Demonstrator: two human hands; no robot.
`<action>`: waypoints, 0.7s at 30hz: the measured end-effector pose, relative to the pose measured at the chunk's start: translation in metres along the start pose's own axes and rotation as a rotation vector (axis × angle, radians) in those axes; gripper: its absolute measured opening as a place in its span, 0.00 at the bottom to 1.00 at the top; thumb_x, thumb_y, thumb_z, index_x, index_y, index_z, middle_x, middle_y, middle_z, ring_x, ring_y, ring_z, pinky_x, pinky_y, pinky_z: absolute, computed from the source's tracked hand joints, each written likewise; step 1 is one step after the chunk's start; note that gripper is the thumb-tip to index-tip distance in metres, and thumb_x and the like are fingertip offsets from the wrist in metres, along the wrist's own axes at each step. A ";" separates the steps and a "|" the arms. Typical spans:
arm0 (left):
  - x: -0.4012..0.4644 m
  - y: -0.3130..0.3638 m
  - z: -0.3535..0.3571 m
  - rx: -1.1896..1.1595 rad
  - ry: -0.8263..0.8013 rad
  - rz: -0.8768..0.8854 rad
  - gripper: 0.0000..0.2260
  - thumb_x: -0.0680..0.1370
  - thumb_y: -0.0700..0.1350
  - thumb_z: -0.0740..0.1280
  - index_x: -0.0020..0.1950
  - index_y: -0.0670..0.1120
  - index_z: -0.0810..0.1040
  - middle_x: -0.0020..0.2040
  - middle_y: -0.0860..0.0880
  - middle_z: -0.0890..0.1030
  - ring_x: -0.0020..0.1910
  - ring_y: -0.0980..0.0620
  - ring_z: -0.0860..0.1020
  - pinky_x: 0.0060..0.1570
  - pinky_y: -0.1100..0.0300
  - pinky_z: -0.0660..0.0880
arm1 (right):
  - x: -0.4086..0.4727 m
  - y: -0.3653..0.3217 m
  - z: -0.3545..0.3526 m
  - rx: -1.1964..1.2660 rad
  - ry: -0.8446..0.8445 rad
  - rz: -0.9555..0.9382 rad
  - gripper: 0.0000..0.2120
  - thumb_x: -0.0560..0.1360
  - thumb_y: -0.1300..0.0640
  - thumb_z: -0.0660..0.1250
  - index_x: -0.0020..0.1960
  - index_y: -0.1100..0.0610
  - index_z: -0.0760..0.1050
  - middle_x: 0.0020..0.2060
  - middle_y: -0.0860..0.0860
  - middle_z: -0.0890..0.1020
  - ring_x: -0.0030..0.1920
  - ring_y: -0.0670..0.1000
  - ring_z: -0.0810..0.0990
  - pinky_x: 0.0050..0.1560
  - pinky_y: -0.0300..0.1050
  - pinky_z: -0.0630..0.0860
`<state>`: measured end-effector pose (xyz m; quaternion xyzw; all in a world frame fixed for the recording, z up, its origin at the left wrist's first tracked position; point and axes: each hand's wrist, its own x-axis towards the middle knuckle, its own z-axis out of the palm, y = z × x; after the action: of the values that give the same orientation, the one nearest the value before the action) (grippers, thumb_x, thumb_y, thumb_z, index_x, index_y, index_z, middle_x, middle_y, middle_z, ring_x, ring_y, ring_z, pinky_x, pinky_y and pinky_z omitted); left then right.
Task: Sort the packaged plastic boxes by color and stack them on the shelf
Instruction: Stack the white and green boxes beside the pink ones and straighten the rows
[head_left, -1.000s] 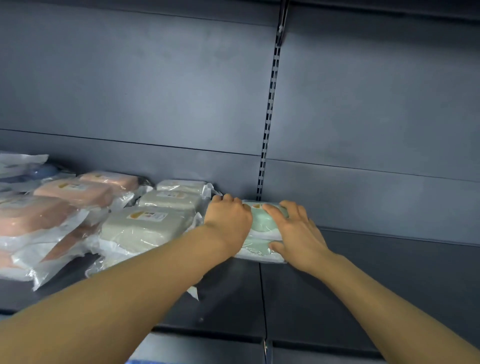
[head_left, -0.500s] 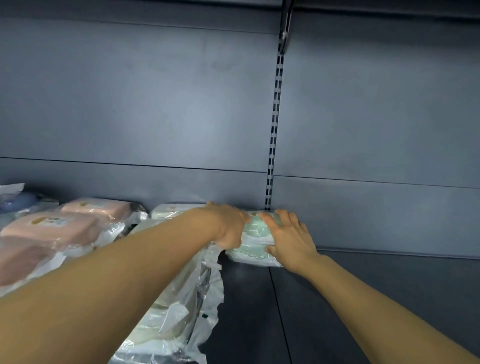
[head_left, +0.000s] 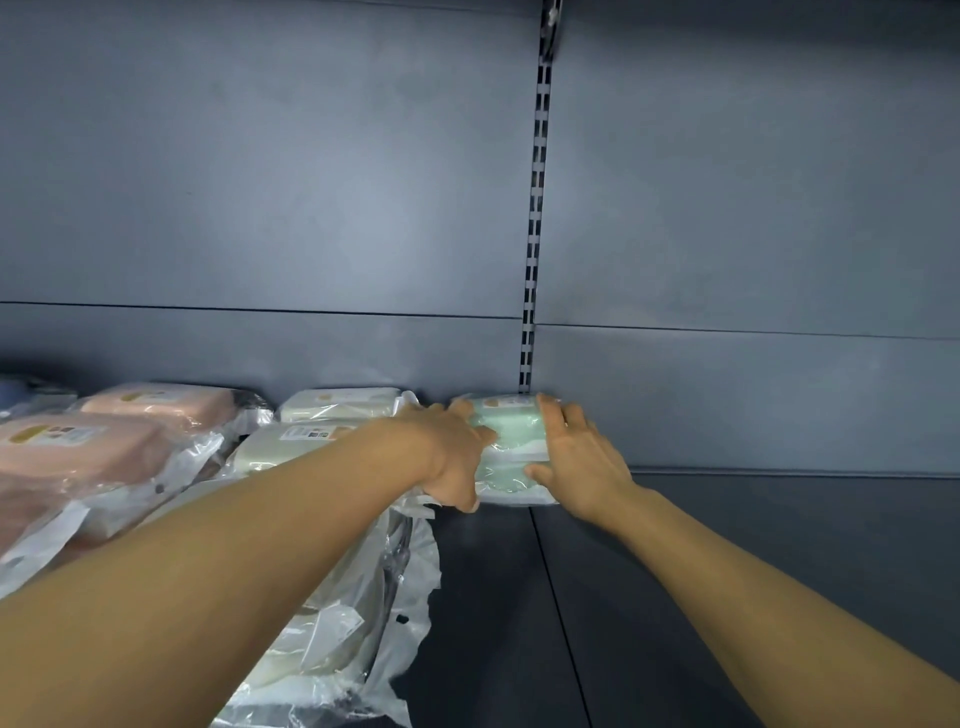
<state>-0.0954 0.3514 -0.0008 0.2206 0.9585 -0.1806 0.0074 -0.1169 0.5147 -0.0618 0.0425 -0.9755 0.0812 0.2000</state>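
Where the matte shelf (head_left: 727, 545) meets its back, both hands clasp crinkly film-wrapped rounded green boxes (head_left: 511, 441).

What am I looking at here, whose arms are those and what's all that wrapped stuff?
No machine here: a person wears a camera on the head, so you look down their own arms at a dark shelf. The left hand and right hand hold the sides of the green boxes, wrapped in clear plastic and stacked against the back wall. Beside them lie white boxes, and further left pink boxes, all bagged too.
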 end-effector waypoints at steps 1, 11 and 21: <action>0.000 0.000 0.000 -0.005 -0.006 -0.003 0.36 0.76 0.56 0.65 0.78 0.55 0.50 0.77 0.48 0.50 0.74 0.42 0.58 0.72 0.44 0.56 | 0.000 0.000 0.000 0.004 -0.003 -0.005 0.38 0.76 0.50 0.67 0.76 0.54 0.47 0.70 0.59 0.62 0.66 0.59 0.67 0.62 0.52 0.70; 0.001 0.003 -0.002 -0.048 -0.047 -0.031 0.37 0.75 0.56 0.67 0.77 0.57 0.47 0.77 0.47 0.48 0.74 0.41 0.55 0.71 0.42 0.59 | -0.016 -0.004 -0.023 -0.069 -0.028 0.046 0.43 0.75 0.42 0.64 0.77 0.54 0.41 0.72 0.58 0.56 0.71 0.59 0.55 0.69 0.52 0.59; -0.076 0.045 -0.029 -0.247 0.437 -0.012 0.25 0.76 0.51 0.65 0.71 0.48 0.63 0.64 0.46 0.73 0.62 0.43 0.72 0.59 0.50 0.69 | -0.133 0.001 -0.101 -0.022 0.153 -0.017 0.23 0.76 0.52 0.65 0.69 0.57 0.65 0.66 0.54 0.67 0.68 0.55 0.63 0.63 0.48 0.65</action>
<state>-0.0054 0.3673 0.0185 0.2460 0.9534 -0.0101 -0.1743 0.0437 0.5405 -0.0232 0.0420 -0.9578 0.0718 0.2752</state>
